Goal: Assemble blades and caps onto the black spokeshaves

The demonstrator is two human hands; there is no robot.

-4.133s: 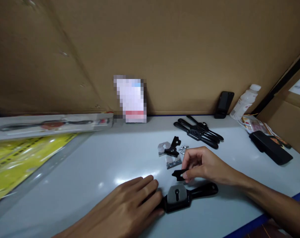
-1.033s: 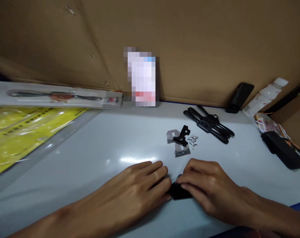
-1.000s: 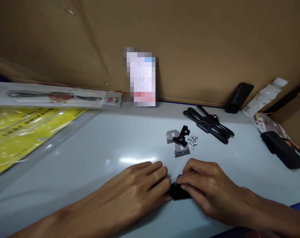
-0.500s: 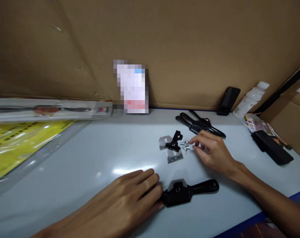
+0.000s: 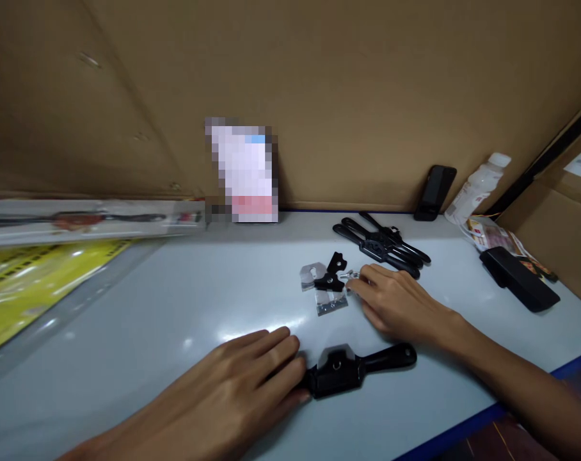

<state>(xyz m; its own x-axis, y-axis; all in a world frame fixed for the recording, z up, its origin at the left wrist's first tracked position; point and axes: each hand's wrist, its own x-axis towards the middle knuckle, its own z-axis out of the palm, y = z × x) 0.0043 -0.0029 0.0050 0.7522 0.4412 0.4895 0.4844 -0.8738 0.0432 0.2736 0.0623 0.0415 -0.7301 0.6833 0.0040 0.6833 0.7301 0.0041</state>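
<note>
Black and two-handled, the spokeshave [image 5: 349,371] lies flat on the pale table [image 5: 175,301] just in front of me. My left hand [image 5: 233,397] rests flat on its left handle, fingers loosely together. My right hand [image 5: 396,304], beyond it, pinches at the small silver screws [image 5: 350,276] beside the loose blades [image 5: 326,301].

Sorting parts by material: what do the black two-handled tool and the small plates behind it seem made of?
The black two-handled tool looks like metal with a matte black coating, though it could be plastic; its sheen is dull. The small plates look like bare bright steel, silver and reflective.
</note>
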